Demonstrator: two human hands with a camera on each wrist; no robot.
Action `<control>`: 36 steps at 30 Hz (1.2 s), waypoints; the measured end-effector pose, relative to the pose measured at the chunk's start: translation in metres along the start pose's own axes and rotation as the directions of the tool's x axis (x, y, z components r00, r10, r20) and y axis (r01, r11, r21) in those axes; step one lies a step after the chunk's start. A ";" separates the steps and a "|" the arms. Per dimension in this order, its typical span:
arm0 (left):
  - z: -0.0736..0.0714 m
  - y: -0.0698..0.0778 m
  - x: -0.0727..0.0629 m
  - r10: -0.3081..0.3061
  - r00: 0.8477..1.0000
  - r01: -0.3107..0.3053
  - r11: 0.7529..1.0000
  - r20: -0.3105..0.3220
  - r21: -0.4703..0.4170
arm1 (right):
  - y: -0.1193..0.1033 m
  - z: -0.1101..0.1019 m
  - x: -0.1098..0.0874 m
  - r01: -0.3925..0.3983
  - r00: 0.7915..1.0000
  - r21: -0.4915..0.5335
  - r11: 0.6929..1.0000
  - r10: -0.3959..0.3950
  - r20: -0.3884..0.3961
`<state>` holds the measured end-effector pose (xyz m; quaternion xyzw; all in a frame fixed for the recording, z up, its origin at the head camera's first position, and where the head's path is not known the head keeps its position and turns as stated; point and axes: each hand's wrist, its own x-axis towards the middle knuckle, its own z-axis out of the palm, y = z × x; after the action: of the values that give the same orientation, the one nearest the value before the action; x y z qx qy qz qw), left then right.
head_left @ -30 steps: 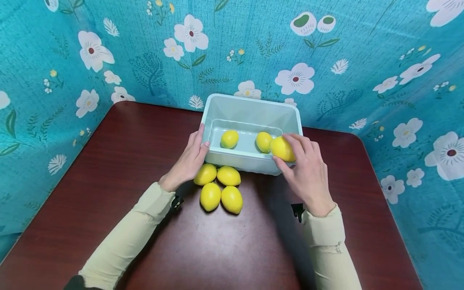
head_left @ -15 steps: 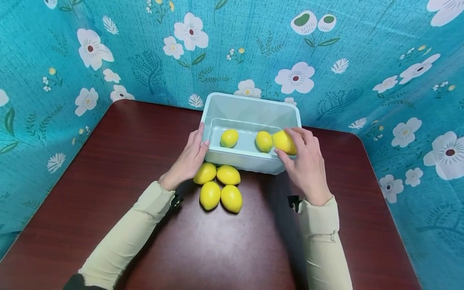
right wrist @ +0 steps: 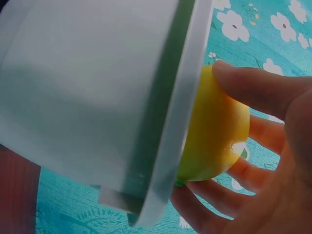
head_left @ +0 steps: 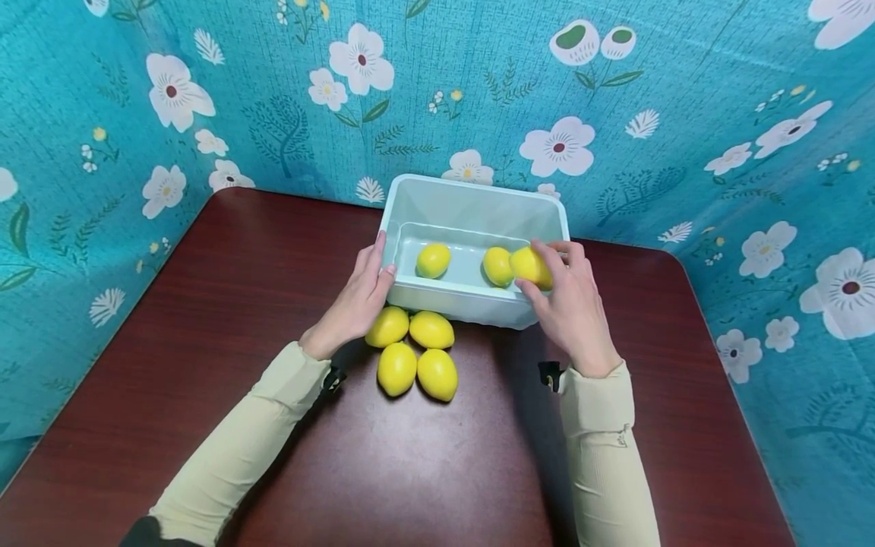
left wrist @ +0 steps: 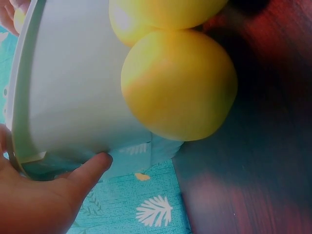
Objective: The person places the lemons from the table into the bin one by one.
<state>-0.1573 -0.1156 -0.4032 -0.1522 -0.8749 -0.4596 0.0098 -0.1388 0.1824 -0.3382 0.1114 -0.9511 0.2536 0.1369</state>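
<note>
In the head view, a pale blue-grey plastic bin stands at the back of the table. My left hand grips its left front corner; in the left wrist view the thumb lies along the outer wall. My right hand holds a lemon over the bin's right front rim, thumb on the near side and fingers curled around the far side. The rim partly hides this lemon in the right wrist view. Inside the bin lie a left lemon and a middle lemon.
Several lemons lie bunched on the dark red-brown table, just in front of the bin's left half. A blue flowered cloth hangs behind the table and along both sides.
My right hand has moved slightly inward and away from me, carrying the lemon from the front rim further over the bin. The left hand and the other lemons have stayed put.
</note>
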 end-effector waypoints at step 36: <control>0.000 0.002 0.001 0.005 1.000 -0.005 1.000 -0.023 0.018 | -0.008 -0.003 -0.013 0.089 0.985 -0.014 0.996 -0.090 -0.148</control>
<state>-0.1573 -0.1140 -0.4014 -0.1490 -0.8785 -0.4534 0.0225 -0.1238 0.1790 -0.3364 0.1345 -0.9331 0.2514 0.2190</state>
